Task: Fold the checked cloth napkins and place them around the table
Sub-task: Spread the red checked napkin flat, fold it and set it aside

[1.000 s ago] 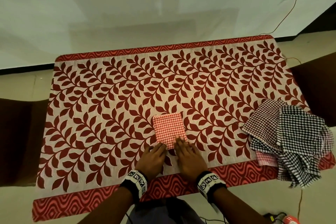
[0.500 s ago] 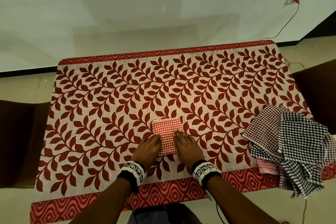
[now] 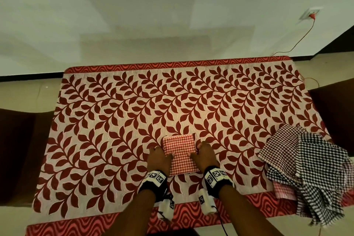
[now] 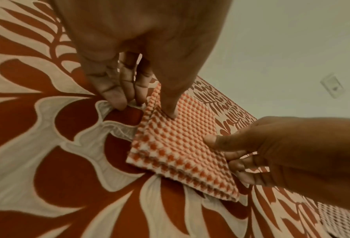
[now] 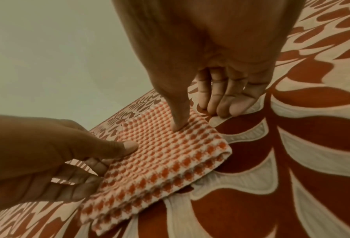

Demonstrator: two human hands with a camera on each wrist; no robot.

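Observation:
A folded red-and-white checked napkin (image 3: 180, 154) lies near the front middle of the leaf-patterned tablecloth (image 3: 115, 120). My left hand (image 3: 159, 156) holds its left side and my right hand (image 3: 203, 152) holds its right side. In the left wrist view, my left hand (image 4: 145, 106) has its thumb on top of the napkin (image 4: 176, 141) and its fingers at the edge. The right wrist view shows my right hand (image 5: 199, 119) the same way on the napkin (image 5: 160, 157). Each hand pinches the cloth between the thumb above and the fingers below.
A loose pile of unfolded checked napkins (image 3: 306, 168), dark red, black and pink, sits at the table's front right corner and hangs over the edge. Dark chairs stand at the left (image 3: 19, 149) and right (image 3: 335, 111) ends. A wall socket with a red cable (image 3: 310, 13) is behind.
My hands have moved from the napkin's near edge to its left and right sides. They went from lying flat on it to pinching it with the thumbs on top.

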